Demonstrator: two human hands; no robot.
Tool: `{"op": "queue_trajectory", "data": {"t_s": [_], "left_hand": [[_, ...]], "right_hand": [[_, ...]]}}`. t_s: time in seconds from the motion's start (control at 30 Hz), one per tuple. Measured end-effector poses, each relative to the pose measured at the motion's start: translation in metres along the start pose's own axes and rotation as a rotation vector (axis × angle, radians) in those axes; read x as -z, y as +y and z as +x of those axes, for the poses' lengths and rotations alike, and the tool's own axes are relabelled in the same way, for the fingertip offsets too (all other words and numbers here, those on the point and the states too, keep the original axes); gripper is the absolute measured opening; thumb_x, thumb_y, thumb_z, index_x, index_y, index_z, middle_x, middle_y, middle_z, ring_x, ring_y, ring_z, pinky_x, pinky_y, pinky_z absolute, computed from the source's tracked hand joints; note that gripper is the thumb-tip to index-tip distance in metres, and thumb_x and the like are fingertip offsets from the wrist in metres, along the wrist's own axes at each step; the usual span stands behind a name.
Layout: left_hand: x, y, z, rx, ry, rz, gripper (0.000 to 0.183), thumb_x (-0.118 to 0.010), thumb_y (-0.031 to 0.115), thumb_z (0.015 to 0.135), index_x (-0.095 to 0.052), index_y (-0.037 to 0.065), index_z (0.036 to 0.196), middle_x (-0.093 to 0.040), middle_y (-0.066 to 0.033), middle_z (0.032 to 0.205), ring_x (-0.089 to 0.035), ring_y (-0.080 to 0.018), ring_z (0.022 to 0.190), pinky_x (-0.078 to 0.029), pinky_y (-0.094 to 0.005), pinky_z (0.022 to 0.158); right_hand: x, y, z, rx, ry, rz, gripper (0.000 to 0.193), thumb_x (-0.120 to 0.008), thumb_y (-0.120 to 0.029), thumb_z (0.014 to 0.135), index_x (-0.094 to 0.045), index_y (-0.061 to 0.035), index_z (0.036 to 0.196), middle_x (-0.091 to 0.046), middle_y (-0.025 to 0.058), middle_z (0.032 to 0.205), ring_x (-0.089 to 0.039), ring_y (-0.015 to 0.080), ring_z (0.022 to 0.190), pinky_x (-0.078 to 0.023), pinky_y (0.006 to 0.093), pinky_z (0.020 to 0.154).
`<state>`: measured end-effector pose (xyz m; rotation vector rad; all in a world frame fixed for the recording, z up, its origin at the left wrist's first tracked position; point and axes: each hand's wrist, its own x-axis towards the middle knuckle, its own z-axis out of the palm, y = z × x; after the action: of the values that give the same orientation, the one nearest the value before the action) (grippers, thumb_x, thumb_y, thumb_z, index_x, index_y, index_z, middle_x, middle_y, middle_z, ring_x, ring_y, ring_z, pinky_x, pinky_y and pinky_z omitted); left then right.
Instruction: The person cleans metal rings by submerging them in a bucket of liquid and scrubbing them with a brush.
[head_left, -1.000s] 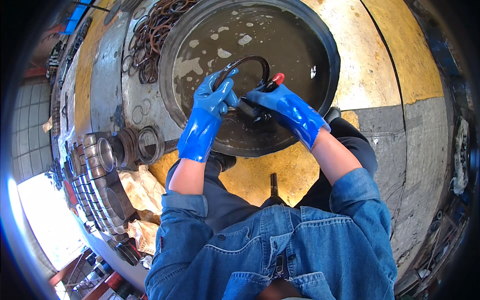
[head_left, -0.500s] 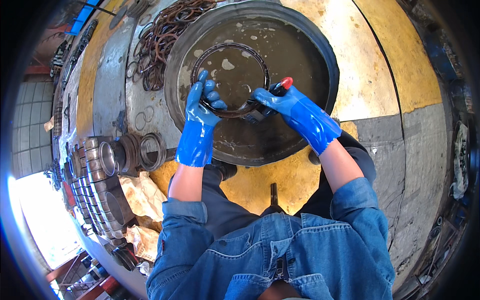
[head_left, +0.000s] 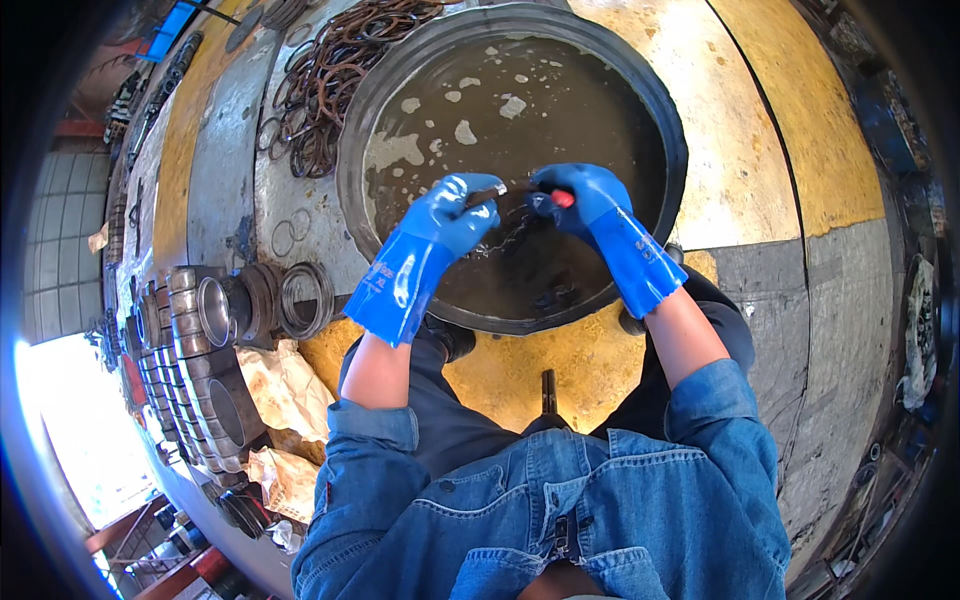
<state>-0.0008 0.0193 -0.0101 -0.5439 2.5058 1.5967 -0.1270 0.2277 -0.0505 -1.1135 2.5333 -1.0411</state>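
Both my hands wear blue rubber gloves and are over a wide dark basin point(head_left: 352, 130) of murky brown liquid. My left hand point(head_left: 452, 215) is closed round a dark metal ring point(head_left: 514, 197), now seen nearly edge-on between the gloves. In my right hand point(head_left: 590, 198) is a tool with a red-tipped handle point(head_left: 563, 198); its working end is hidden, so its kind cannot be told. The right fingers are closed at the ring's other side, but whether they also grip the ring is hidden. Pale foam patches point(head_left: 465, 132) float on the liquid.
A heap of rusty rings point(head_left: 335, 85) lies on the floor at the basin's far left. Stacked metal cylinders point(head_left: 195, 340), coiled rings point(head_left: 306, 300) and crumpled brown paper point(head_left: 285, 385) stand to the left. Metal plates point(head_left: 745, 150) cover the floor at right.
The ring has tilted from lying open and facing up to nearly edge-on. My left hand has moved right and turned over it; the red-tipped handle now points more toward me.
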Motion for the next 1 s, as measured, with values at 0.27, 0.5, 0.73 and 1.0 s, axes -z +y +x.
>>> {"op": "queue_trajectory", "data": {"t_s": [0.27,0.5,0.73,1.0], "left_hand": [[0.027,-0.007,-0.002,0.217,0.233,-0.515,0.030,-0.071,0.023,0.099,-0.067,0.008,0.125,-0.077,-0.0079,0.088,-0.048,-0.0036,0.053,-0.035,-0.0190,0.048],[0.014,-0.012,0.001,0.312,0.201,-0.668,0.031,-0.069,0.019,0.099,-0.065,0.006,0.127,-0.075,-0.0125,0.087,-0.046,-0.0059,0.051,-0.033,-0.0224,0.046],[0.015,0.005,0.000,0.271,0.217,-0.786,0.034,-0.069,0.018,0.100,-0.065,0.007,0.131,-0.069,-0.0059,0.077,-0.040,-0.0051,0.046,-0.028,-0.0239,0.044],[0.018,-0.008,0.000,0.194,0.413,-0.699,0.036,-0.067,0.019,0.101,-0.065,0.004,0.135,-0.072,-0.0054,0.079,-0.038,-0.0046,0.047,-0.028,-0.0223,0.046]], "right_hand": [[0.018,-0.008,0.008,-0.408,0.076,0.769,0.028,-0.072,-0.028,0.096,-0.076,-0.0023,0.107,-0.076,0.0040,0.088,-0.065,0.0070,0.083,-0.055,0.0273,0.077],[0.015,-0.054,0.007,0.194,0.177,0.515,0.021,-0.076,-0.019,0.093,-0.077,-0.0069,0.111,-0.077,0.0127,0.098,-0.075,0.0238,0.087,-0.059,0.0346,0.080],[0.000,-0.024,0.006,-0.327,0.295,0.739,0.018,-0.073,-0.024,0.092,-0.079,-0.0094,0.101,-0.075,0.0114,0.085,-0.073,0.0174,0.079,-0.057,0.0327,0.077],[0.003,-0.017,0.003,-0.636,-0.136,0.368,0.043,-0.066,-0.043,0.086,-0.075,-0.0015,0.089,-0.072,0.0202,0.080,-0.073,0.0301,0.078,-0.055,0.0411,0.076]]}}
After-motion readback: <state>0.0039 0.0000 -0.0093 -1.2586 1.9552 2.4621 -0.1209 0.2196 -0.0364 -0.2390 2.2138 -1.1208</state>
